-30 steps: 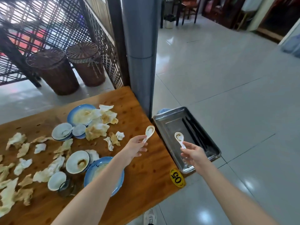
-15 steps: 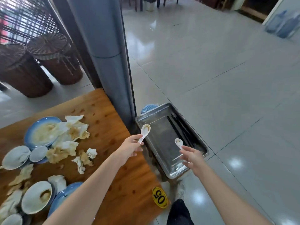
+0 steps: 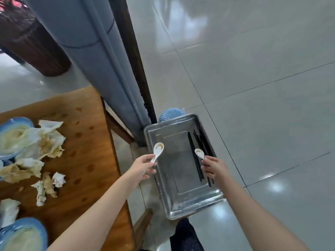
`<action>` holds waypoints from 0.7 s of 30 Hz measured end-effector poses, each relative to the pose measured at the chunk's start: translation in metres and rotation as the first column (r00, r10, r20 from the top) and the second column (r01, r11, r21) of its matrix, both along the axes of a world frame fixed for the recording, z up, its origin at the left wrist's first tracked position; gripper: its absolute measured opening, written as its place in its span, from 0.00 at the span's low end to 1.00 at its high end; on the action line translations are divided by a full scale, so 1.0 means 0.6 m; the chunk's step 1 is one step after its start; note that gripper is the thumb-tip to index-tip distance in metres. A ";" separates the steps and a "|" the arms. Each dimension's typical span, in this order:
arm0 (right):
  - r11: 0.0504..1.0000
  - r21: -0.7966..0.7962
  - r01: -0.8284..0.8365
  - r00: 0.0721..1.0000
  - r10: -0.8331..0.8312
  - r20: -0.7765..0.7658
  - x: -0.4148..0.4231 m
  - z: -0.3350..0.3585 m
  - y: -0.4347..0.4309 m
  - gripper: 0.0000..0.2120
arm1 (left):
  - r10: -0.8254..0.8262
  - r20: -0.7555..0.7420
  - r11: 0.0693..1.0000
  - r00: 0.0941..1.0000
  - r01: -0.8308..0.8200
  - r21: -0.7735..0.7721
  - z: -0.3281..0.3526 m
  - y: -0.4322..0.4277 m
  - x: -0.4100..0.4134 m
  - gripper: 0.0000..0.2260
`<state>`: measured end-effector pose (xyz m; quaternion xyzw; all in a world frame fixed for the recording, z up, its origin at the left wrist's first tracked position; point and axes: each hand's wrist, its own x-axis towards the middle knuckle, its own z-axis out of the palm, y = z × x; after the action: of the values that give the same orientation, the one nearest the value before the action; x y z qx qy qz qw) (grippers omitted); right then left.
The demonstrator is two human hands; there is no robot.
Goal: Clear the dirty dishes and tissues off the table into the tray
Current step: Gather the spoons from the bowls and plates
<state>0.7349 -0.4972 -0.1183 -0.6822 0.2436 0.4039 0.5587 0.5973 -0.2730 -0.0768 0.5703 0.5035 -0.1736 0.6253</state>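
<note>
Two at once: pinching spoon [image 3: 158, 150] by handle in left grip [image 3: 143, 166], second spoon [image 3: 199, 153] in right grip [image 3: 214, 166]. Having swung clear of table [image 3: 87, 142] within last second, now hovering both over tray [image 3: 195, 209], near chopsticks [image 3: 192, 147]. Likely readying drop; leaving tissues [image 3: 45, 142], plates [image 3: 10, 134] behind.

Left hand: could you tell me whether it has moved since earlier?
Yes: left hand went right, off the table; its spoon now overlaps the tray's left rim.

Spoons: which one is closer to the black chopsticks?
The right spoon, pinched by the right hand, is beside the chopsticks in the tray. The left spoon, in the left hand, is over the tray's opposite rim, nearer the table.
</note>
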 end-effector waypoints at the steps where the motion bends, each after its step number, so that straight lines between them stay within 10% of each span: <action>1: 1.000 -0.018 -0.025 1.000 0.025 -0.007 0.019 -0.014 -0.003 0.10 | 0.009 -0.007 1.000 1.000 -0.009 -0.009 -0.014 -0.009 0.015 0.13; 21: 0.964 -0.184 -0.192 0.979 0.175 -0.103 0.194 -0.261 0.028 0.15 | 0.082 -0.113 0.994 0.990 -0.090 -0.065 -0.180 -0.029 0.172 0.13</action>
<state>0.8513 -0.4802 -0.2749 -0.7346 0.2412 0.4574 0.4392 0.7007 -0.2902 -0.1851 0.5155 0.5548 -0.1952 0.6232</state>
